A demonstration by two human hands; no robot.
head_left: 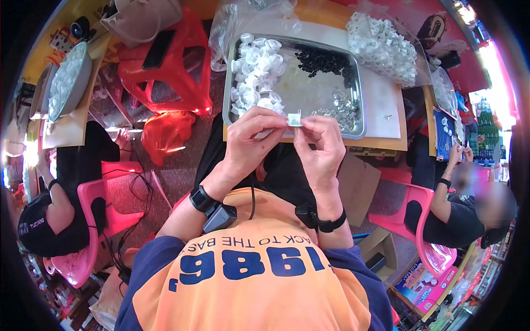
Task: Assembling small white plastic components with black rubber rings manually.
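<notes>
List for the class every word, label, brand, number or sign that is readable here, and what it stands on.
Wording, numbers and brands are not copied out here; only their places.
Orange shirt: dark lettering and large dark-blue digits, upside down in view.
Dark shirt at left: small pale lettering.
Pink-and-blue box: print, mostly too small.
Small white piece in the fingers: too small to tell.

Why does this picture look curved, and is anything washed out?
Head view: straight edges bow toward the dark rim, fisheye-style; glare bleaches the upper right; the metal tray looks fairly clear; the small white piece between the left hand and the right hand is too tiny for detail.
</notes>
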